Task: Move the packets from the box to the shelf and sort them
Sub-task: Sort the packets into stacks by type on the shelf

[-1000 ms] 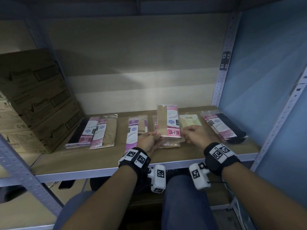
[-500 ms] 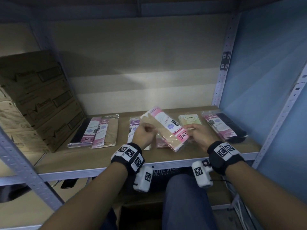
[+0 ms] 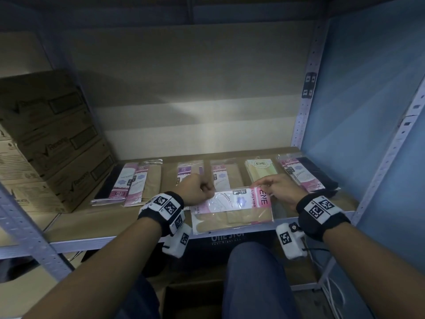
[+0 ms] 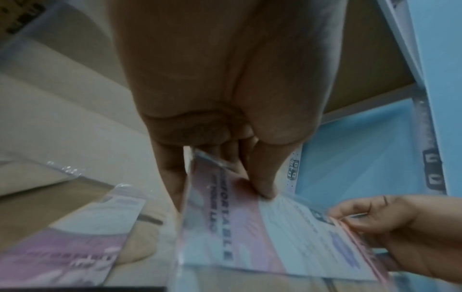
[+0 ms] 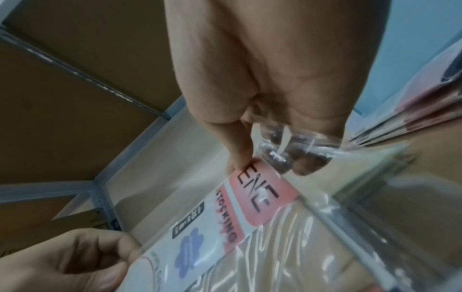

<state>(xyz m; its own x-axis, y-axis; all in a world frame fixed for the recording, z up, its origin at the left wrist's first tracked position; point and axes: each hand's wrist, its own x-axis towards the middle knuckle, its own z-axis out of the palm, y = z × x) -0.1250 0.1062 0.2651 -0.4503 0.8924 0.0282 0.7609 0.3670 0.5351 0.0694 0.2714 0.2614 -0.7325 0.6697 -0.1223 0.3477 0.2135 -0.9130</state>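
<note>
Both hands hold one clear stocking packet with a pink ENE label and beige stockings, lying sideways over the shelf's front edge. My left hand pinches its left end; my right hand pinches its right end by the ENE label. Behind it, a row of packets lies on the shelf: pink and black ones at the left, a purple one, a pink one, a yellow-green one, and a pink and black pile at the right.
Stacked brown cartons fill the shelf's left side. A perforated metal upright and a blue wall bound the right. A dark box sits under the shelf by my knees.
The held packet has turned from upright to lying sideways and has come down toward the shelf's front edge. My hands have spread apart to its two ends.
</note>
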